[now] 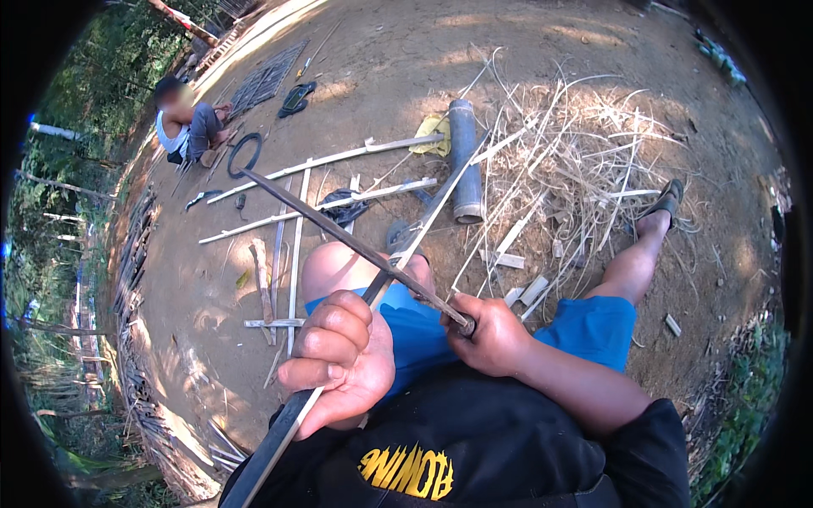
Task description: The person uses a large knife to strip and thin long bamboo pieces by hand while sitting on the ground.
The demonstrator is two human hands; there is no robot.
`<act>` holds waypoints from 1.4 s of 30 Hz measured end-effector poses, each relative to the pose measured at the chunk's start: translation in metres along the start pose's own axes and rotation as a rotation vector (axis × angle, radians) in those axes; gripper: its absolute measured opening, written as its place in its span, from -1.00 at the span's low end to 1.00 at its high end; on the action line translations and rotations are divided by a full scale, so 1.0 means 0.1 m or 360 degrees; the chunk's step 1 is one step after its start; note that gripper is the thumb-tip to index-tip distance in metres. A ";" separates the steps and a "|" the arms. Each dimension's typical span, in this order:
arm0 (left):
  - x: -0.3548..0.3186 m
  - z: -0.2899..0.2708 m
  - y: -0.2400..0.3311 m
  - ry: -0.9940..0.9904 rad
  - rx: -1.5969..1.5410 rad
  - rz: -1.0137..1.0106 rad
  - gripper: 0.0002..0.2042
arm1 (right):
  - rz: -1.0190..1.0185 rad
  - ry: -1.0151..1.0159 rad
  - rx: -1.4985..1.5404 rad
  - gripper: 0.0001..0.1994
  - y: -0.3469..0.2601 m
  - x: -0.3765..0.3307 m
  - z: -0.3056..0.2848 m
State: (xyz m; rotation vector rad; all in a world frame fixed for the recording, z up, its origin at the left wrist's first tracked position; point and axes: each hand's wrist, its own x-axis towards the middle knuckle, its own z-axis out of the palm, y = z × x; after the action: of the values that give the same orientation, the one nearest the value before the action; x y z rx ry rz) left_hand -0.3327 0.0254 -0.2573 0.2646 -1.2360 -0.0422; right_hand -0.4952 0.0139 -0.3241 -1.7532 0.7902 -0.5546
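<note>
This side of a dark tube (465, 169), the left hand (343, 360) is clenching a bamboo strip (286, 425), the right hand (491, 336) gripping a knife (347, 240) across it; shavings (584, 152) right of the tube are suggesting paring well along, this strip seemingly unfinished.

Dull, seemingly metal blade (339, 235), smooth bamboo strip (413, 245), matt cloth shirt (517, 436)

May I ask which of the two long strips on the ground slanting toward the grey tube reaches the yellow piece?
The upper strip in the view: its right end meets the yellow piece, while the lower strip stops short of it.
</note>
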 end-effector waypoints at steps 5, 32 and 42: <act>0.02 -0.10 0.01 -0.0003 0.0039 -0.0022 -0.47 | -0.0075 0.0054 -0.0160 -0.85 -0.20 0.05 -0.01; -0.04 -0.09 -0.10 -0.0036 -0.0022 0.0008 -0.46 | -0.0038 0.0061 -0.0291 -0.85 0.00 -0.07 -0.08; -0.06 -0.06 -0.11 -0.0046 -0.0009 -0.0003 -0.47 | -0.0017 0.0225 -0.0398 -0.87 0.23 -0.01 -0.14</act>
State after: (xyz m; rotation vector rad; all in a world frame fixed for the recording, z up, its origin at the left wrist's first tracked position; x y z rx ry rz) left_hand -0.3275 0.0170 -0.2674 0.2612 -1.2643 -0.0512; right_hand -0.5110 0.0016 -0.3416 -1.9634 0.9839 -0.6127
